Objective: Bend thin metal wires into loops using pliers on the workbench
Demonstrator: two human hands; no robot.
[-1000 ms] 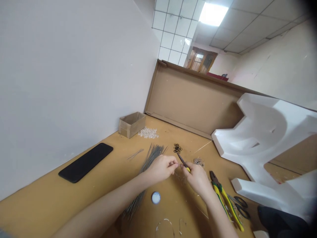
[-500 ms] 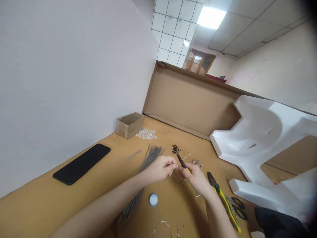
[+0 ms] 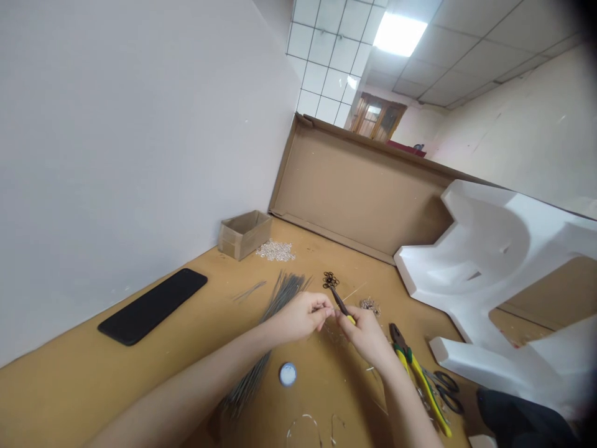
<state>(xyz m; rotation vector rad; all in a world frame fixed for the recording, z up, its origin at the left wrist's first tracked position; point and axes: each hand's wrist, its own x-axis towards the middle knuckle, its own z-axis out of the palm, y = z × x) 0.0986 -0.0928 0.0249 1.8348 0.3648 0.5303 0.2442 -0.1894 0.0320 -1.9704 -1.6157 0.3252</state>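
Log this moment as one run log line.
left hand: fingertips at dark tool | right hand: holds its yellow handle | nearby: black rings, yellow-handled pliers

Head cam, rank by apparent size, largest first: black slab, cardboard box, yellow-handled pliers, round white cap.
1. Black slab
2. Cardboard box and yellow-handled pliers: too close to rank, since the pliers lie nearer the camera
3. Round white cap

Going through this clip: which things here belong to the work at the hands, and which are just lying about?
At the work: left hand, right hand, small yellow-handled tool, black rings, grey wire bundle.

Lying about: black slab, cardboard box, white foam moulding.
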